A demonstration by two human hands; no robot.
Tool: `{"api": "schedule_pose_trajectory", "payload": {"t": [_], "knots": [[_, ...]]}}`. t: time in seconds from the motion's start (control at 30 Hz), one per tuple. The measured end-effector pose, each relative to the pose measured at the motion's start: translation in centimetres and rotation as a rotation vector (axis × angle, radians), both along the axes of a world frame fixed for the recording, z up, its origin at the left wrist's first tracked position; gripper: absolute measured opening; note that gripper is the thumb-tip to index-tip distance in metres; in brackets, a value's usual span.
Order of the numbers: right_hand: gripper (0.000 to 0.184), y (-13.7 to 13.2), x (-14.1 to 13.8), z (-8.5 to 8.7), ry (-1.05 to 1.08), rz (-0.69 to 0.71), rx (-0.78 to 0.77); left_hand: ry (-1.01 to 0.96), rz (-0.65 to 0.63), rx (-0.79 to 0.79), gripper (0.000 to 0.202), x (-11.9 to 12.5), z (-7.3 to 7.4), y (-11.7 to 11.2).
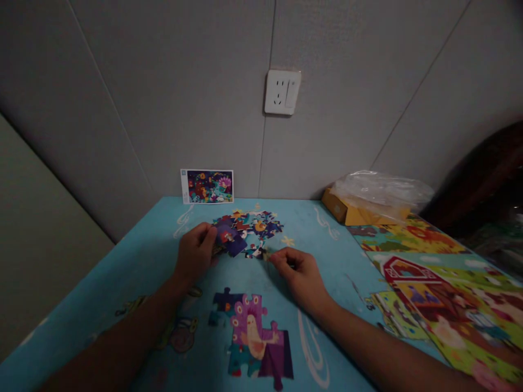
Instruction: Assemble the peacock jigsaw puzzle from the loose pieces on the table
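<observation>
A heap of loose, colourful puzzle pieces (pixel 250 226) lies on the light blue table (pixel 134 261) near the wall. My left hand (pixel 195 256) rests at the heap's left edge, fingers curled round a few pieces. My right hand (pixel 300 275) sits just right of the heap and pinches a small piece (pixel 266 255) between thumb and fingertips. Nearer to me lies a partly joined section of the puzzle (pixel 254 337), purple and teal with a pale figure on it.
A small reference picture card (pixel 207 186) leans against the grey wall. A yellow box (pixel 355 213) under a clear plastic bag (pixel 382 191) sits at the back right. A bright farm-themed mat (pixel 441 288) covers the right side. A wall socket (pixel 281 91) is above.
</observation>
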State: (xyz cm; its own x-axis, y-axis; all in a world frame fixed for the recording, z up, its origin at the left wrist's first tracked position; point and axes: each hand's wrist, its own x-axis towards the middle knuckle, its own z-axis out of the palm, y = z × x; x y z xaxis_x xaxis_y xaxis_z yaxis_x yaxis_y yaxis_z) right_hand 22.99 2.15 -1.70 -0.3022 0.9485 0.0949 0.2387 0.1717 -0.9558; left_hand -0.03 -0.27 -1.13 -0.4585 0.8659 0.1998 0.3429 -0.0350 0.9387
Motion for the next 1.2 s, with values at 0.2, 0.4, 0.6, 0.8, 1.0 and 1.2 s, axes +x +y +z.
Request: {"api": "schedule_pose_trajectory", "payload": {"t": [0.2,0.4,0.6,0.8,1.0,1.2], "knots": [[0.036,0.6,0.1,1.5,0.009,-0.002,0.155,0.180,0.108,0.086,0.025,-1.1,2.0,0.7],[0.032,-0.1,0.0,1.7,-0.011,0.071,0.246,0.351,0.021,0.009,0.022,-1.3,1.7,1.4],[0.024,-0.9,-0.5,1.6,-0.022,0.231,0.291,0.426,-0.101,-0.210,0.025,-2.4,1.4,1.6],[0.024,-0.5,-0.3,0.7,-0.107,0.260,0.288,0.485,-0.016,-0.257,0.033,-2.4,3.1,1.3],[0.020,-0.5,-0.4,0.6,-0.166,0.269,0.306,-0.068,-0.326,-0.161,0.032,-1.4,6.3,-9.5],[0.013,-0.3,-0.2,0.3,-0.342,0.209,0.365,-0.441,-0.434,-1.001,0.025,-3.9,6.5,-27.5]]}}
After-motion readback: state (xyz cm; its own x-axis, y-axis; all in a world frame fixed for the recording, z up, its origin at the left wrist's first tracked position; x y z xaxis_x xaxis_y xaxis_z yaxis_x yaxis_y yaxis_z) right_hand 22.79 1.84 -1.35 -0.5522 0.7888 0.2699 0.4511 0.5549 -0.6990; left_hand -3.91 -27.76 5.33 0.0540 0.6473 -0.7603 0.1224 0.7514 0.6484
